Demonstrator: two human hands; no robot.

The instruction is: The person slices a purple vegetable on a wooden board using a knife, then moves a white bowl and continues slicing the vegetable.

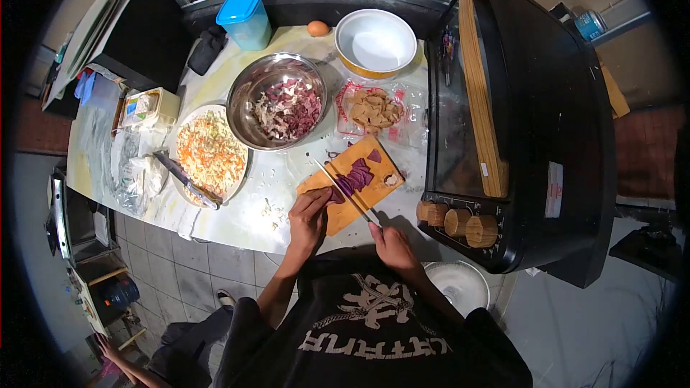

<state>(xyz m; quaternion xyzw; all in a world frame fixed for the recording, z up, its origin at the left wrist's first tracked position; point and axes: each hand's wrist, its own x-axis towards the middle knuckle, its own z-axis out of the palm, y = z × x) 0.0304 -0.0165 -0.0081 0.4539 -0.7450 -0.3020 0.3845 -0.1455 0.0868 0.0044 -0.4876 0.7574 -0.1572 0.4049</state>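
Note:
My right hand (390,243) grips the handle of a knife (343,187) whose blade lies across a wooden cutting board (339,217). My left hand (309,214) presses on purple vegetable pieces (356,174) at the board's near end, fingers beside the blade. More purple slices lie in the middle of the board. A steel bowl (244,98) behind the board holds chopped purple and white pieces.
A plate of shredded vegetables (210,152) with a second knife (183,179) on it lies left. A bag of brown pieces (374,109), a white bowl (374,42), an egg (318,27) and a blue container (245,20) stand behind. A black oven (532,122) fills the right.

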